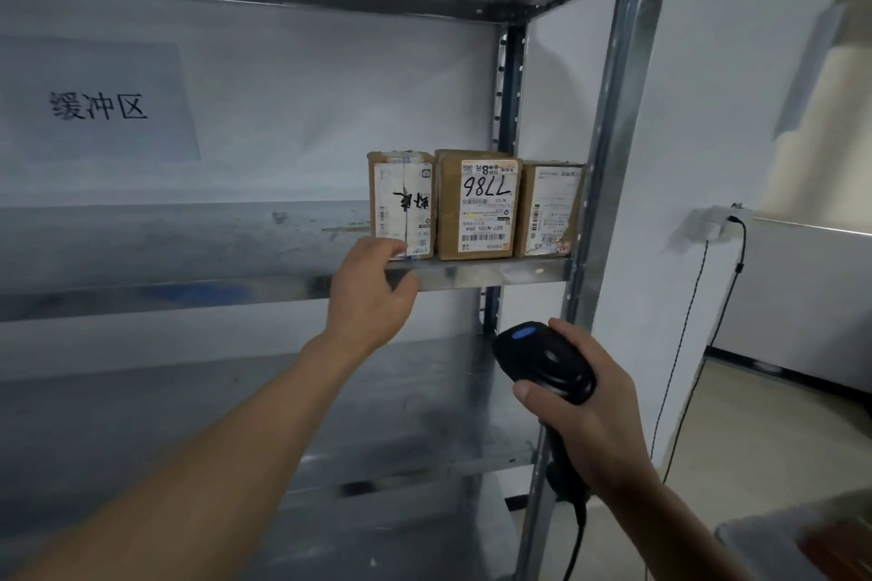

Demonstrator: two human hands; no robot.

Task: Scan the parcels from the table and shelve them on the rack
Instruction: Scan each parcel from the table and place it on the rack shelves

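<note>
Three brown cardboard parcels stand side by side at the right end of a metal rack shelf (472, 271): a left parcel (401, 203), a middle parcel (479, 208) marked 7786, and a right parcel (547, 208). My left hand (370, 293) reaches up to the shelf edge, fingertips touching the lower left corner of the left parcel, fingers loosely spread and holding nothing. Lower right, my right hand (585, 415) grips a black handheld barcode scanner (542, 361) with a blue button, its head pointing up toward the shelf.
The rack's right upright (608, 156) stands beside the parcels, with lower shelves (401, 458) below. A paper sign (94, 104) hangs on the wall behind. A cable (693, 307) drops from a wall socket at right. A table corner (755, 533) shows at bottom right.
</note>
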